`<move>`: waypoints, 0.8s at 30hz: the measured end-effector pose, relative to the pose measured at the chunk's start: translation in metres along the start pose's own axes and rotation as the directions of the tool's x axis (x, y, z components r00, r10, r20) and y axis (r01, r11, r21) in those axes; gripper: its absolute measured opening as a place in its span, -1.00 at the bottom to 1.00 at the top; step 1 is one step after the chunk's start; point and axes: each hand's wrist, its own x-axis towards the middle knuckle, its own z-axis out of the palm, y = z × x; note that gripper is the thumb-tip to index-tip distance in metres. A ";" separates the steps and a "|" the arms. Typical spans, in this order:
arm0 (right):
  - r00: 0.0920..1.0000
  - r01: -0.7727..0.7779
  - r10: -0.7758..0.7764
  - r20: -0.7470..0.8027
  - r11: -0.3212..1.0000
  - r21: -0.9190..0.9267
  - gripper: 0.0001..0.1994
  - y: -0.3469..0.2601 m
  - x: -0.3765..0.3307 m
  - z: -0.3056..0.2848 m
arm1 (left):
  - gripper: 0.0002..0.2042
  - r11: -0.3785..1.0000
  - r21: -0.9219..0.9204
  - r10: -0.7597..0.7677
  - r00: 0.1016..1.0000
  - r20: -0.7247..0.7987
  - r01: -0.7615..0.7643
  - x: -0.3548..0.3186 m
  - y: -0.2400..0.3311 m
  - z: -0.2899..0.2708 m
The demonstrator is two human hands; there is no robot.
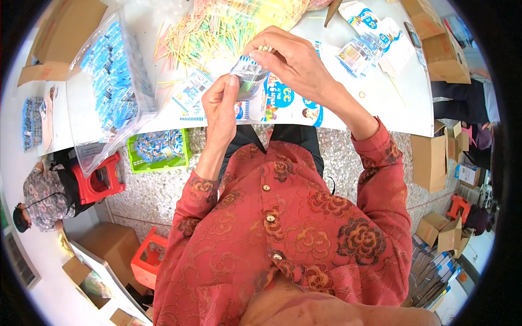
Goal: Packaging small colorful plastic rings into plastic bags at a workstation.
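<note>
My left hand pinches a small clear packet with a blue striped edge between thumb and finger. Above its top edge, my right hand is closed, with the pale ends of thin sticks showing at its fingertips. Some coloured content shows through the packet's film. Beyond both hands spreads a loose pile of thin pink, yellow and green sticks. Flat packets lie left of the packet, and a printed blue-and-white box lies beneath my hands.
A clear plastic bin of blue packets stands at the table's left. To the right lie filled packets and printed boxes. A green crate and red stools stand below the white table. Other people are at both sides.
</note>
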 end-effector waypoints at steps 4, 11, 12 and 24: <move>0.931 0.262 -0.288 -0.224 0.955 -0.139 -0.78 0.021 0.009 0.009 | -0.76 0.991 -0.120 -0.058 0.998 0.012 0.059 0.006 -0.001 0.003; 0.996 0.021 0.014 -0.091 0.926 0.377 -0.62 0.026 0.008 0.016 | -0.77 0.957 -0.244 -0.159 0.987 0.002 0.155 0.008 0.003 0.012; 0.996 0.020 0.016 -0.093 0.927 0.376 -0.62 0.029 0.006 0.015 | -0.77 0.954 -0.259 -0.156 0.988 -0.007 0.149 0.007 0.003 0.015; 0.994 0.014 0.042 -0.099 0.860 0.511 -0.60 0.020 0.006 0.020 | -0.77 0.971 -0.211 -0.104 0.994 0.038 0.109 0.012 -0.002 0.013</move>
